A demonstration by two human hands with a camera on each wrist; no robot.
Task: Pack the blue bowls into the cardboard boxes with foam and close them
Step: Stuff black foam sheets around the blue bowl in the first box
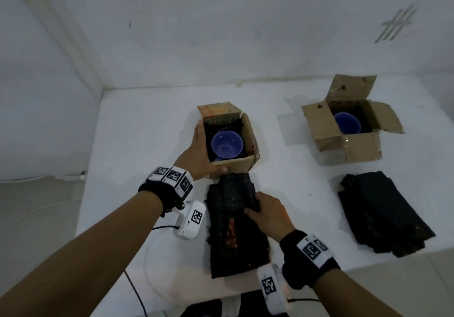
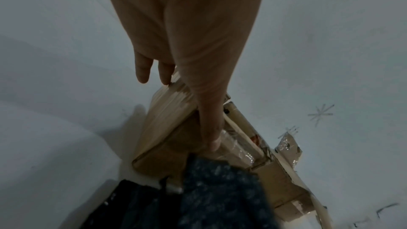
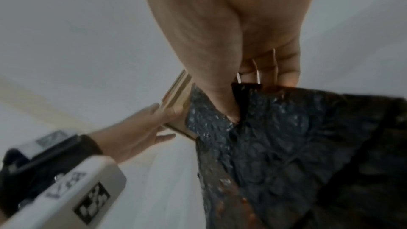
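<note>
A white counter (image 1: pixel 147 130) carries everything, set against a white wall. On its right side a cardboard box (image 1: pixel 348 142) stands with all flaps spread open, a blue bowl (image 1: pixel 347 122) sitting inside on dark foam lining. In front of that box lies a stack of black foam sheets (image 1: pixel 383 216). Nearer the middle, a smaller cardboard box (image 1: pixel 235 162) is open too, and a second blue bowl (image 1: pixel 227 144) rests inside it, ringed by black foam. Just in front of this box lies another pile of black foam (image 1: pixel 235 248), its far edge touching the box's near wall. The left hand (image 1: pixel 199 154) holds the smaller box at its near left corner, fingers straight along the left wall and the thumb (image 2: pixel 211 138) pressed flat on the front wall. The right hand (image 1: pixel 269 212) pinches the top foam sheet (image 3: pixel 275 137) of the near pile, thumb above and fingers curled beneath its edge.
</note>
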